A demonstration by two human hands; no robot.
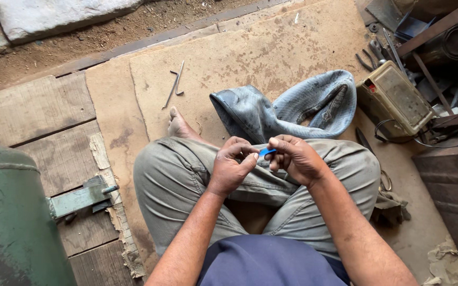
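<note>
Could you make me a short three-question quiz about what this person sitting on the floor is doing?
1. True or false: both hands pinch the small blue piece.
2. What lies on the mat just beyond the knees: A) a grey rubber tube, B) a red bucket, C) a white plate?
3. Which hand is nearer the green tank?

Key:
1. True; the left hand and right hand meet on it.
2. A, the grey rubber tube.
3. The left hand.
</note>
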